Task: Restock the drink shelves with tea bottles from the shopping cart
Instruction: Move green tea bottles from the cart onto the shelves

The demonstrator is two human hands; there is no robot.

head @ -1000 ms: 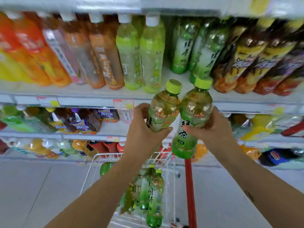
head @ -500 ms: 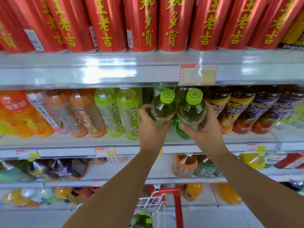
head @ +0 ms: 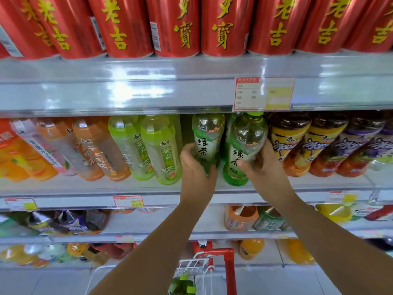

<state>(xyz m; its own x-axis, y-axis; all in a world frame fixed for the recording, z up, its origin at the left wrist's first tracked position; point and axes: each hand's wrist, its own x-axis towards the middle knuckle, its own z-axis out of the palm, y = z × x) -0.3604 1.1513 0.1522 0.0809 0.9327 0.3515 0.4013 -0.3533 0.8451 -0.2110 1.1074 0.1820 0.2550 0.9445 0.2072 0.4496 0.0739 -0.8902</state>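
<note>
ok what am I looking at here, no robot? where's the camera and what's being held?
No robot here: these are a person's two bare hands, filmed by one wide-angle camera worn on the head, looking forward and down. The left hand grips the left green tea bottle. The right hand grips the right green tea bottle. Both bottles are tilted into a gap on the middle shelf, between pale green bottles and yellow-label bottles. Red cans stand on the shelf above. The shopping cart is below.

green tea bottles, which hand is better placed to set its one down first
Probably the right hand: the right bottle has its base at the shelf front; the left hand covers the left bottle low down.
</note>
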